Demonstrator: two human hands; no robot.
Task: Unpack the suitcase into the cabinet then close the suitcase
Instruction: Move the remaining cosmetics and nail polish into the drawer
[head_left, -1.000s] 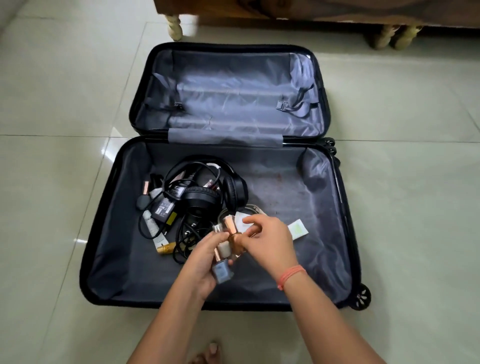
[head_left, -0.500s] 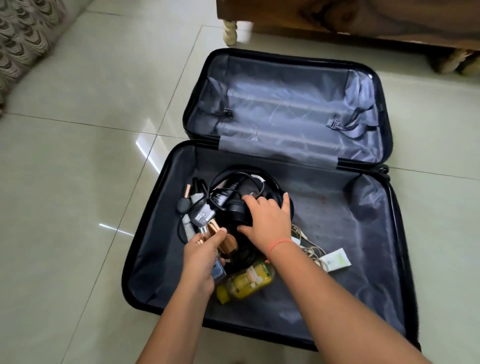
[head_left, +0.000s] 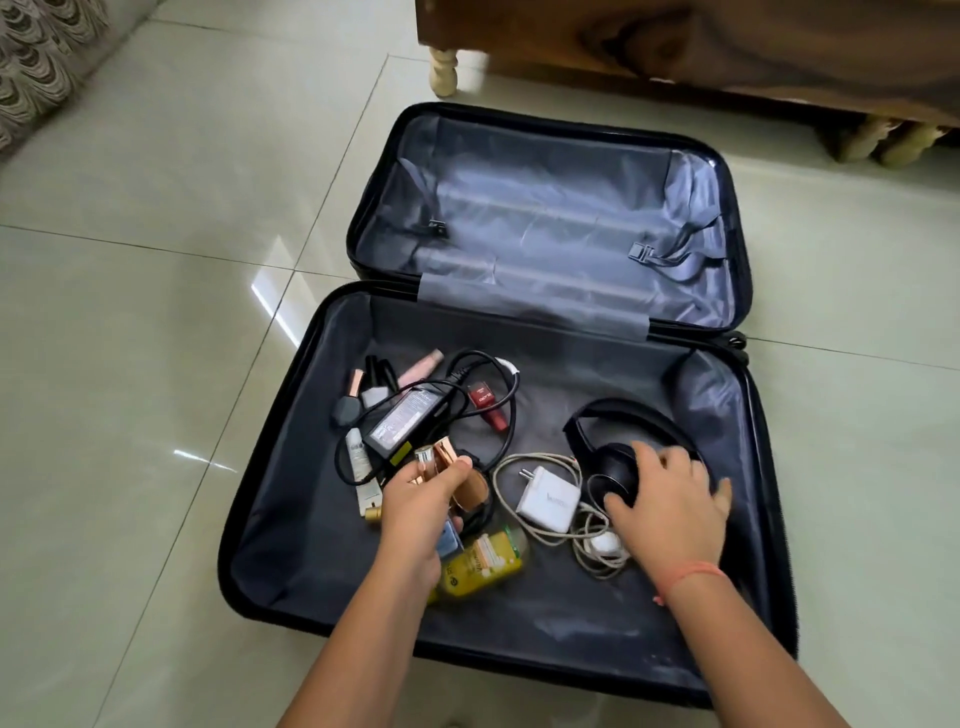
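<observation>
Black hard-shell suitcase (head_left: 545, 234) lies open flat on the tiled floor (head_left: 156, 312), grey lining showing. We see the left hand (head_left: 421, 512) inside the near half, gripping a bunch of small rose-gold-capped bottles (head_left: 439, 457) between thumb and fingers. Just beyond that hand sits a black power adapter (head_left: 410, 421) with its cable, and a red nail polish (head_left: 485, 402) to the right of it. A yellow bottle (head_left: 483, 564) lies right beside the left wrist. Right hand (head_left: 670, 506) curls over 1 earcup of the black headphones (head_left: 615, 470), thumb on the near side; fingertips are blurred. Between the 2 hands we see a white charger (head_left: 550, 499) and its coiled cable. Wooden cabinet (head_left: 675, 47) stands well beyond both hands, past the suitcase.
</observation>
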